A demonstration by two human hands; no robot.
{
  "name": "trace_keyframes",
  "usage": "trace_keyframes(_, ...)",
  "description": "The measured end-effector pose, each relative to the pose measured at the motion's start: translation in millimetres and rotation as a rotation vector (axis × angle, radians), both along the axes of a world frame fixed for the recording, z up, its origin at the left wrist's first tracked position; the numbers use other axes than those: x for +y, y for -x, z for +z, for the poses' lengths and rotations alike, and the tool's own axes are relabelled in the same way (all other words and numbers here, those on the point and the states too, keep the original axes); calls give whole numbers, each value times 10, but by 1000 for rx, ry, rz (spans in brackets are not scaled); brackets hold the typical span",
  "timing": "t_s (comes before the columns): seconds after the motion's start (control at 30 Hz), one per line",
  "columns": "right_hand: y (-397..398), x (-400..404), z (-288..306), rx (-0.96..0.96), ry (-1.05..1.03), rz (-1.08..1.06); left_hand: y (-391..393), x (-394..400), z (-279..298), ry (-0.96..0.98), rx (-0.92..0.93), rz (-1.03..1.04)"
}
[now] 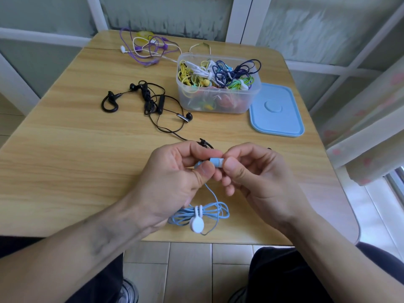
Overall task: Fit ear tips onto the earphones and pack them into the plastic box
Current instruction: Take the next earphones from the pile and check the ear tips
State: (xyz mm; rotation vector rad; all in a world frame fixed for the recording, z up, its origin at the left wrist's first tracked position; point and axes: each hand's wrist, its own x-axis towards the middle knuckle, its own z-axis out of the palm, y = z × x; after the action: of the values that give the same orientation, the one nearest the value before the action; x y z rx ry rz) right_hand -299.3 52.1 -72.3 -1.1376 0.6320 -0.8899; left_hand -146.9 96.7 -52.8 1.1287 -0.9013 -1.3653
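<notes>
My left hand [175, 171] and right hand [251, 171] pinch a blue earbud [216, 162] near the worktop's [65, 149] front edge; black earphones [148, 99] lie mid-worktop, plastic box [218, 99] and blue lid [276, 110] toward its back right corner.

Both forearms enter from the bottom corners, bare, converging at frame centre. Left hand [175, 171] palm turned inward, thumb and curled fingers pinching the light-blue earbud [216, 162], remaining fingers folded under at lower centre. Right hand [255, 171] mirrors it just right of centre, thumb and forefinger tips pinched at the earbud's right end, other fingers loosely curled below, knuckles of the two hands nearly touching.
</notes>
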Motion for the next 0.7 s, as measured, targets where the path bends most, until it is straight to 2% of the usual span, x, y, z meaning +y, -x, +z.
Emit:
trace_keyframes(0.3,71,-71,-18,152,438,-159,-31,-16,-58,-162,132,-78)
trace_keyframes(0.4,75,-92,5,209,690,-199,-27,-16,-58,-183,205,-103)
trace_keyframes(0.53,39,-114,-20,412,1008,-287,-68,-41,-53,-189,260,-123)
trace_keyframes(0.63,-9,-108,-74,439,1027,-321,-88,-59,-66,-177,256,-98)
trace_keyframes(0.7,-3,-110,-91,440,942,-286,-95,-79,-76,-134,157,-55)
